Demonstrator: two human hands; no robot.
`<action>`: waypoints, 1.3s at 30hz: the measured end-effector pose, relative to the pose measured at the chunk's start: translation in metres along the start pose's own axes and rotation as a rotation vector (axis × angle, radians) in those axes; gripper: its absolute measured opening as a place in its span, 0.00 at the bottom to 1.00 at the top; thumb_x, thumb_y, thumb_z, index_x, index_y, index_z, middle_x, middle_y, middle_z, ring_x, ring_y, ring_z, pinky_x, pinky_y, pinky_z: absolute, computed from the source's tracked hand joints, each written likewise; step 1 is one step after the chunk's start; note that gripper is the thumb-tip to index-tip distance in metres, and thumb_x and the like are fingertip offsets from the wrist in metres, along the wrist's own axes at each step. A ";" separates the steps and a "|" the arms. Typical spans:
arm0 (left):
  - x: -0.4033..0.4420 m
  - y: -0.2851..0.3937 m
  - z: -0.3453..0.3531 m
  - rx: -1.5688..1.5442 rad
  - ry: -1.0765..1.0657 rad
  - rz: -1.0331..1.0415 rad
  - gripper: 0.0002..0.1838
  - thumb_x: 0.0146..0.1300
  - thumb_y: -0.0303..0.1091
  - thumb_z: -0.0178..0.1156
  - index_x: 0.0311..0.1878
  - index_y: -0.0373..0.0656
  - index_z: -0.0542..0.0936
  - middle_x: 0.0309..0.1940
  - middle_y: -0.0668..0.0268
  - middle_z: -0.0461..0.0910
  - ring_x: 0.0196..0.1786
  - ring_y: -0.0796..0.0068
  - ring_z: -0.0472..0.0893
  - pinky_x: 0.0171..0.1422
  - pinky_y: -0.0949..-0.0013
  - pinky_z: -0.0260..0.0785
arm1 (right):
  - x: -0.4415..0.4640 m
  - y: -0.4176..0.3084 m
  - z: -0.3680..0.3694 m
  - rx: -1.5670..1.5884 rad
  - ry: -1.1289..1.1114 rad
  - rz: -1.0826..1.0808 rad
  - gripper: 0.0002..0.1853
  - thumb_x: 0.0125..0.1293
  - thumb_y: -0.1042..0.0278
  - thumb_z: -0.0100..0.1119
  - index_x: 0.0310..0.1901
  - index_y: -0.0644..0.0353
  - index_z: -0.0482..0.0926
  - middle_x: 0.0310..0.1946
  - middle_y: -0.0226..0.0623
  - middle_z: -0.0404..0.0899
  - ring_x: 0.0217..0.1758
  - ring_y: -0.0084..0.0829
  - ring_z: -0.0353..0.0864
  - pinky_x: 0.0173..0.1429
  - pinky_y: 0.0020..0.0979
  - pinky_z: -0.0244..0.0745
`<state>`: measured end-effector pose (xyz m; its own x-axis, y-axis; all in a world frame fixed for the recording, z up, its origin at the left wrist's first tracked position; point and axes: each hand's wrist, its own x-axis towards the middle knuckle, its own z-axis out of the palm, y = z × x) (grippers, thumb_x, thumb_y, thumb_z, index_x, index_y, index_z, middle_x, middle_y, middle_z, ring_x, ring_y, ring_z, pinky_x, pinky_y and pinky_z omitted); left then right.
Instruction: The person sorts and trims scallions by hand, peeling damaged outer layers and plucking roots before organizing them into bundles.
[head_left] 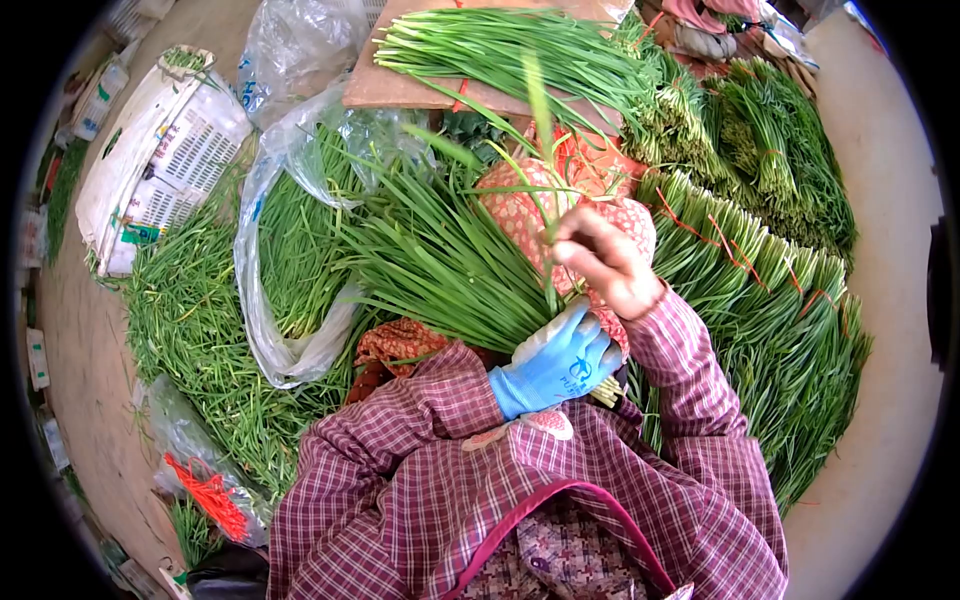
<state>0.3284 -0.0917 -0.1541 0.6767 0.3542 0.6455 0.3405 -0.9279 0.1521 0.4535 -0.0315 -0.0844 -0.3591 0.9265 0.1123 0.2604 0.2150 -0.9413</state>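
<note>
My left hand (560, 362), in a blue and white glove, is closed around the lower stalks of a bunch of garlic chives (450, 265). The long green leaves fan out to the upper left, and the pale cut ends poke out below the glove. Just above it, my bare right hand (605, 262) has thumb and forefinger pinched on a few loose chive blades (540, 110), partly blurred, that stand up from the bunch. Behind both hands lies a red cloth with pale flowers (515, 195) over my lap.
Tied chive bundles (745, 260) are stacked at the right. More chives lie on a board (365, 90) ahead. To the left are a loose chive heap (200, 310), a clear plastic bag (258, 300), a white crate (165, 150) and red ties (208, 497).
</note>
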 end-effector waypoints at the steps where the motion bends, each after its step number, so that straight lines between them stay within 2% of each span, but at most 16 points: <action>1: 0.004 -0.001 -0.007 -0.016 0.020 -0.028 0.07 0.51 0.37 0.57 0.33 0.49 0.78 0.30 0.68 0.74 0.46 0.66 0.76 0.66 0.57 0.65 | -0.010 -0.001 -0.005 0.140 0.085 0.099 0.05 0.69 0.70 0.53 0.42 0.61 0.71 0.35 0.30 0.75 0.36 0.22 0.72 0.41 0.23 0.68; 2: 0.004 -0.001 -0.006 -0.017 0.020 -0.028 0.07 0.51 0.37 0.57 0.33 0.49 0.78 0.30 0.68 0.74 0.46 0.66 0.76 0.66 0.57 0.65 | -0.019 -0.002 -0.008 0.280 0.170 0.199 0.05 0.70 0.69 0.52 0.43 0.59 0.71 0.35 0.29 0.75 0.35 0.21 0.72 0.39 0.21 0.68; 5: 0.000 0.003 0.002 -0.142 0.089 -0.135 0.08 0.52 0.36 0.57 0.35 0.48 0.79 0.33 0.68 0.77 0.52 0.66 0.75 0.68 0.57 0.64 | -0.036 0.009 -0.004 0.520 0.489 0.199 0.04 0.71 0.68 0.50 0.44 0.57 0.71 0.35 0.29 0.77 0.32 0.19 0.75 0.31 0.20 0.70; 9: 0.005 -0.003 -0.011 -0.029 0.076 -0.027 0.07 0.55 0.36 0.57 0.36 0.48 0.79 0.32 0.69 0.77 0.53 0.66 0.75 0.68 0.56 0.63 | -0.046 0.020 -0.013 0.769 0.765 0.111 0.06 0.71 0.66 0.49 0.43 0.58 0.71 0.33 0.30 0.76 0.29 0.19 0.72 0.30 0.17 0.69; 12: -0.002 -0.001 -0.003 -0.044 0.042 -0.015 0.07 0.57 0.37 0.57 0.37 0.48 0.80 0.32 0.69 0.77 0.55 0.67 0.74 0.68 0.54 0.64 | -0.056 0.039 -0.053 0.801 0.855 -0.020 0.06 0.71 0.66 0.49 0.42 0.57 0.71 0.32 0.28 0.75 0.27 0.18 0.70 0.28 0.16 0.65; 14: -0.006 0.003 0.004 -0.081 0.048 -0.056 0.07 0.57 0.37 0.57 0.36 0.48 0.79 0.31 0.68 0.76 0.54 0.67 0.75 0.68 0.55 0.65 | -0.049 0.023 -0.067 0.522 0.934 -0.012 0.07 0.70 0.66 0.51 0.43 0.59 0.72 0.30 0.26 0.74 0.26 0.17 0.69 0.28 0.17 0.64; 15: -0.005 0.004 0.004 -0.095 0.050 -0.068 0.07 0.57 0.37 0.57 0.36 0.47 0.79 0.31 0.68 0.76 0.54 0.67 0.75 0.68 0.56 0.65 | -0.051 0.023 -0.079 0.179 0.810 0.107 0.08 0.69 0.65 0.54 0.45 0.59 0.74 0.30 0.26 0.77 0.26 0.17 0.69 0.27 0.20 0.64; 16: -0.001 0.003 -0.005 -0.028 -0.019 -0.019 0.05 0.58 0.36 0.56 0.34 0.47 0.78 0.30 0.68 0.75 0.52 0.67 0.76 0.68 0.57 0.66 | -0.039 0.008 -0.081 -0.095 0.625 0.213 0.08 0.67 0.65 0.57 0.44 0.59 0.77 0.32 0.31 0.81 0.28 0.20 0.75 0.29 0.24 0.71; 18: 0.002 0.002 -0.007 0.046 -0.084 0.029 0.05 0.58 0.35 0.56 0.33 0.47 0.78 0.28 0.68 0.74 0.50 0.67 0.76 0.67 0.58 0.66 | -0.021 0.031 -0.072 -0.608 0.469 0.007 0.09 0.64 0.65 0.59 0.43 0.59 0.78 0.36 0.35 0.83 0.32 0.26 0.82 0.35 0.28 0.76; 20: -0.002 0.004 0.002 -0.026 -0.055 -0.011 0.04 0.57 0.33 0.55 0.28 0.46 0.75 0.26 0.68 0.72 0.45 0.66 0.76 0.67 0.61 0.67 | 0.000 0.010 -0.050 -0.815 0.440 0.030 0.09 0.61 0.66 0.62 0.41 0.61 0.79 0.36 0.38 0.83 0.34 0.31 0.85 0.37 0.31 0.78; 23: -0.004 0.003 0.005 -0.075 -0.078 0.019 0.04 0.54 0.33 0.55 0.30 0.45 0.74 0.28 0.67 0.72 0.43 0.66 0.75 0.66 0.59 0.66 | 0.028 -0.008 -0.012 -0.813 0.246 0.055 0.08 0.60 0.62 0.62 0.34 0.57 0.81 0.24 0.38 0.82 0.26 0.33 0.83 0.32 0.31 0.78; 24: -0.005 0.003 0.005 -0.095 -0.068 0.042 0.05 0.53 0.34 0.54 0.32 0.45 0.74 0.30 0.67 0.73 0.43 0.66 0.75 0.66 0.59 0.66 | 0.035 0.000 0.000 -0.832 0.193 -0.017 0.09 0.59 0.60 0.62 0.33 0.56 0.81 0.25 0.38 0.83 0.26 0.36 0.83 0.31 0.32 0.77; 28: -0.010 0.005 0.009 -0.062 -0.113 0.036 0.08 0.54 0.33 0.53 0.37 0.46 0.75 0.33 0.67 0.74 0.45 0.67 0.75 0.64 0.59 0.66 | 0.057 0.020 0.034 -1.049 0.015 0.124 0.15 0.54 0.51 0.65 0.29 0.56 0.80 0.22 0.39 0.80 0.26 0.40 0.81 0.31 0.41 0.75; 32: -0.011 0.004 0.005 -0.082 -0.177 0.033 0.09 0.54 0.34 0.53 0.39 0.46 0.75 0.32 0.68 0.74 0.45 0.69 0.75 0.65 0.61 0.66 | 0.060 0.028 0.044 -1.183 0.016 0.047 0.15 0.53 0.52 0.65 0.28 0.56 0.80 0.23 0.38 0.81 0.26 0.40 0.81 0.31 0.41 0.74; 35: -0.010 0.003 0.005 -0.090 -0.103 0.024 0.08 0.55 0.35 0.54 0.38 0.48 0.76 0.31 0.69 0.74 0.45 0.69 0.76 0.65 0.62 0.66 | 0.058 0.037 0.036 -0.958 0.109 0.089 0.12 0.54 0.56 0.63 0.29 0.56 0.80 0.24 0.39 0.81 0.26 0.40 0.82 0.32 0.40 0.76; 39: -0.004 0.001 0.000 -0.028 -0.071 0.005 0.04 0.55 0.37 0.55 0.30 0.50 0.75 0.31 0.70 0.74 0.45 0.69 0.76 0.65 0.62 0.67 | 0.045 0.027 0.015 -0.372 0.191 0.034 0.05 0.63 0.69 0.59 0.37 0.61 0.77 0.22 0.32 0.78 0.22 0.23 0.76 0.30 0.29 0.72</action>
<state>0.3263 -0.0942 -0.1563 0.7232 0.3562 0.5917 0.3196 -0.9321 0.1706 0.4305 0.0116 -0.1095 -0.1811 0.9682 0.1729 0.5876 0.2475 -0.7703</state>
